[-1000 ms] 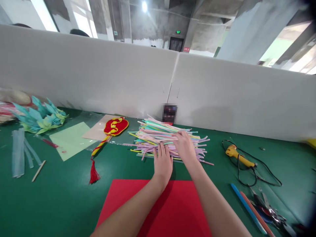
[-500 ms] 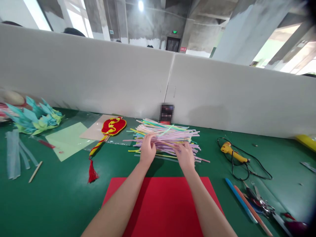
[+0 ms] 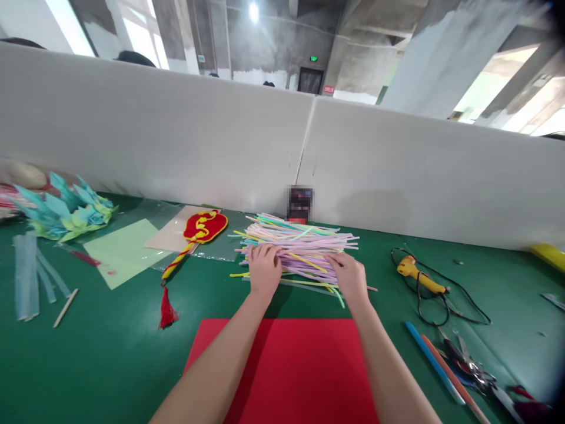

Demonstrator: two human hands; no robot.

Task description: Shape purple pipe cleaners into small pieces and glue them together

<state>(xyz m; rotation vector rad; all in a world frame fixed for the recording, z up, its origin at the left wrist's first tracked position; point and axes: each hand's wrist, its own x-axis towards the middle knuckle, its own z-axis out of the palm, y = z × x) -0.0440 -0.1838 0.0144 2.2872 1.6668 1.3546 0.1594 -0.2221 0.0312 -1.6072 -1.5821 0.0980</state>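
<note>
The left hand (image 3: 265, 272) and right hand (image 3: 352, 275) half curl over thin sticks (image 3: 304, 240) — can't tell what's pinched — hard tugs could scatter them.

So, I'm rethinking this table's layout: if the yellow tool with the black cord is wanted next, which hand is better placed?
Probably the right hand: it touches the pipe cleaners at the end nearer the yellow tool. The left hand, also on them, is farther away.

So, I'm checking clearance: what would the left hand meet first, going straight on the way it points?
Most likely the pile of pastel strips: the left hand is at its near side, pointing across it, though exact depth is unclear.
</note>
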